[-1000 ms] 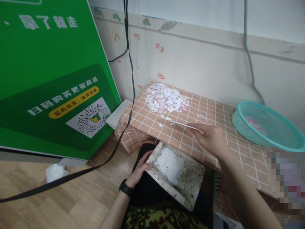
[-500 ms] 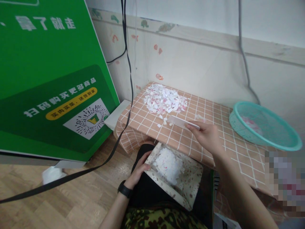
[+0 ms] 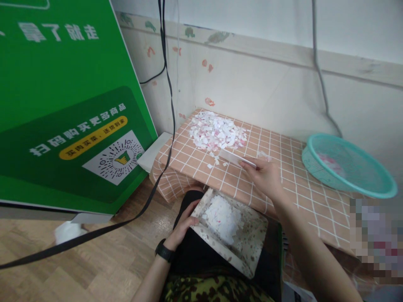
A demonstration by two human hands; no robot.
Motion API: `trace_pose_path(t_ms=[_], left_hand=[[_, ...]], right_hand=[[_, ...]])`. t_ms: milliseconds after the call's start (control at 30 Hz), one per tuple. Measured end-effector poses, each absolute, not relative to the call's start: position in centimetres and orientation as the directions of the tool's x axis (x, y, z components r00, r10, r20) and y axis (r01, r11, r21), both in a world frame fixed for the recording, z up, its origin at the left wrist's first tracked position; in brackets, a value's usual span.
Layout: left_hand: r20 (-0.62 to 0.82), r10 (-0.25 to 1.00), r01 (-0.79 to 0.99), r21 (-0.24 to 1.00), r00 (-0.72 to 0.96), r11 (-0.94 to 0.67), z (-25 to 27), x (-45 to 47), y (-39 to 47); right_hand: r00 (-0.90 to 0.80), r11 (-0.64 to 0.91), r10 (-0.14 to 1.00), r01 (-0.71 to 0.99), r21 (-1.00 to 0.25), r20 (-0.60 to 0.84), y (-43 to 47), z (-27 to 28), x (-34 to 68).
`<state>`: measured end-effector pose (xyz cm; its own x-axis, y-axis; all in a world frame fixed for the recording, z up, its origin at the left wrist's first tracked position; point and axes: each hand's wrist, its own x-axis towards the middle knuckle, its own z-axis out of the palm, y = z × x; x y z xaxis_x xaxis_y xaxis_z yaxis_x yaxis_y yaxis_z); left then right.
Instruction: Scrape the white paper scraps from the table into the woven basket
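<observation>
My left hand (image 3: 188,220) grips the left rim of a speckled, pale tray (image 3: 256,235) that rests over my lap, below the table edge. Inside the tray lies a heap of small white paper scraps (image 3: 222,218). My right hand (image 3: 262,174) pinches a flat white strip (image 3: 231,157), perhaps card or plastic, held low over the table. Its far end is beside a few loose scraps (image 3: 215,158), at the near side of a larger pile of white and pink paper scraps (image 3: 217,130).
The table wears a brown checked cloth (image 3: 292,167). A turquoise plastic basket (image 3: 352,167) with pinkish bits stands at the right. A green sign panel (image 3: 69,84) fills the left. A black strap (image 3: 147,201) hangs across the view in front of the table's left corner.
My right hand has moved slightly left with the white strip, bringing its tip closer to the large pile. My left hand and the tray have stayed in place.
</observation>
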<state>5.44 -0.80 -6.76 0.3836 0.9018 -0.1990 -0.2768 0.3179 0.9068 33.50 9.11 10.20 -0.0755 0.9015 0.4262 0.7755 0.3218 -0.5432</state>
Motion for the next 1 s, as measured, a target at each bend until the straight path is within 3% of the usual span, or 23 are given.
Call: trace_pose_path(t_ms=[167, 300, 433, 567, 833, 1000], left_hand=[[-0.208, 0.901, -0.265, 0.909, 0.380, 0.321, -6.5, 5.4, -0.8], [-0.196, 0.904, -0.278, 0.908, 0.380, 0.314, -6.7, 5.4, -0.8], [-0.195, 0.895, -0.297, 0.896, 0.401, 0.329, -7.1, 5.4, -0.7], [-0.204, 0.896, -0.279, 0.902, 0.395, 0.329, -7.4, 5.3, -0.6], [-0.181, 0.902, -0.279, 0.911, 0.392, 0.304, -7.2, 5.3, -0.5], [-0.179, 0.900, -0.305, 0.899, 0.397, 0.313, -7.3, 5.5, -0.7]], right_hand=[[-0.093, 0.335, 0.897, 0.782, -0.525, 0.433, 9.6, 10.4, 33.0], [-0.108, 0.391, 0.846, 0.791, -0.470, 0.522, 8.5, 10.5, 32.1], [-0.299, 0.556, 0.738, 0.777, -0.294, 0.605, 6.4, 9.9, 30.1], [-0.495, 0.665, 0.651, 0.738, -0.118, 0.575, 5.6, 9.1, 28.1], [-0.468, 0.581, 0.648, 0.814, 0.008, 0.601, 5.7, 8.5, 29.9], [-0.324, 0.451, 0.667, 0.893, -0.017, 0.670, 5.0, 8.0, 31.9]])
